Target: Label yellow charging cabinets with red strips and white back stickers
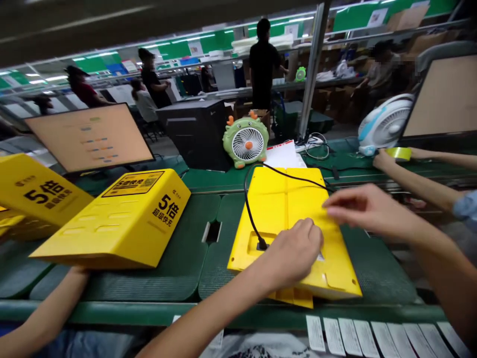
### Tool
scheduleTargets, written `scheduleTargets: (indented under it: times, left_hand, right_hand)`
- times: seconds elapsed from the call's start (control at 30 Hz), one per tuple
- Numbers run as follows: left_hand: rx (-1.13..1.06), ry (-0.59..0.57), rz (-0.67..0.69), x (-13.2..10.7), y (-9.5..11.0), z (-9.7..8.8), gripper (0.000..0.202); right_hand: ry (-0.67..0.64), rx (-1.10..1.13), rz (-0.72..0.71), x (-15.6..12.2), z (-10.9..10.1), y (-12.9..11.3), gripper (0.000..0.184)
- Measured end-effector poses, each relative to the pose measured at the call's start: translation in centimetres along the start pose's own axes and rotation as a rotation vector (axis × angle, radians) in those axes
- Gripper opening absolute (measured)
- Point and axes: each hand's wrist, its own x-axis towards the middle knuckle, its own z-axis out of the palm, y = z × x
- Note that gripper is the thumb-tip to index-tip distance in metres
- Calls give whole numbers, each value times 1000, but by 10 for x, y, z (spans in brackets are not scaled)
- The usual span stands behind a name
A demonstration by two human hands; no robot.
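In front of me a yellow box-shaped unit [266, 201] lies on the green conveyor. A black cable [250, 214] is plugged into a recessed socket on its near left part and loops across its far side. My left hand [294, 251] rests over the unit just right of the plug, its fingers curled down; whatever is under the fingertips is hidden. Beside those fingers a small white label [320, 256] shows on the surface. Above the unit's right edge hovers my right hand [363, 209], slightly blurred, fingers stretched leftward and apart from the thumb, nothing visible in them.
Printed white labels [346, 335] line the front rail. Left stand yellow boxes [122, 223], with another person's arm [55, 308] below. A co-worker's hand [383, 161] at right is near yellow tape [398, 153]. Behind are a green fan [248, 144] and a monitor [89, 139].
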Motion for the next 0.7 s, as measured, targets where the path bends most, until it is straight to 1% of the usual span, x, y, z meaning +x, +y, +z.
scheduleTargets:
  times: [0.03,0.07,0.1,0.13,0.2,0.27,0.33,0.37,0.4,0.43,0.47,0.5,0.53,0.57,0.6,0.63,0.67,0.7]
  left_hand:
    - [-4,7,-1,0,0,1,20]
    - [-6,13,-3,-1,0,1,19]
    - [-6,17,-4,-1,0,1,19]
    - [-9,21,-1,-1,0,2,18]
    - [-19,35,9,0,0,3,19]
    - [-23,53,16,1,-1,7,20]
    - [-22,87,23,1,-2,11,20]
    - [-29,122,25,-2,-1,12,21]
    - [-48,182,29,-7,-1,12,22]
    - [-77,272,45,-15,-2,12,23]
    - [-117,395,68,-25,-2,10,24]
    - [-163,553,85,-37,-5,8,23]
    - [-208,748,71,-51,-9,5,21]
    - [-245,948,14,-63,-15,3,16]
    - [-281,1113,-86,-75,-23,2,10]
    - [-340,1205,-211,-83,-32,2,12]
    - [-428,1210,-333,-88,-42,4,25]
    - [-545,1129,-419,-90,-52,8,42]
  right_hand:
    - [-84,3,-9,-22,12,-11,32]
    - [-132,7,-5,-41,25,-20,30]
    - [-143,2,7,-55,36,-26,29]
    - [-126,-10,26,-65,46,-31,30]
    - [-21,-65,74,-73,61,-37,35]
    - [78,-163,108,-73,71,-40,41]
    - [142,-253,126,-69,76,-43,41]
    - [155,-280,133,-68,78,-44,39]
    - [159,-291,141,-66,78,-45,36]
    - [162,-289,150,-65,78,-46,34]
    - [168,-280,160,-65,79,-47,32]
    - [174,-267,170,-64,79,-47,31]
    - [182,-251,178,-64,79,-47,29]
    - [192,-232,184,-64,80,-46,29]
    - [204,-209,190,-65,81,-45,28]
    - [217,-183,196,-65,83,-44,28]
    - [227,-152,203,-65,84,-44,28]
    - [234,-116,210,-65,86,-44,29]
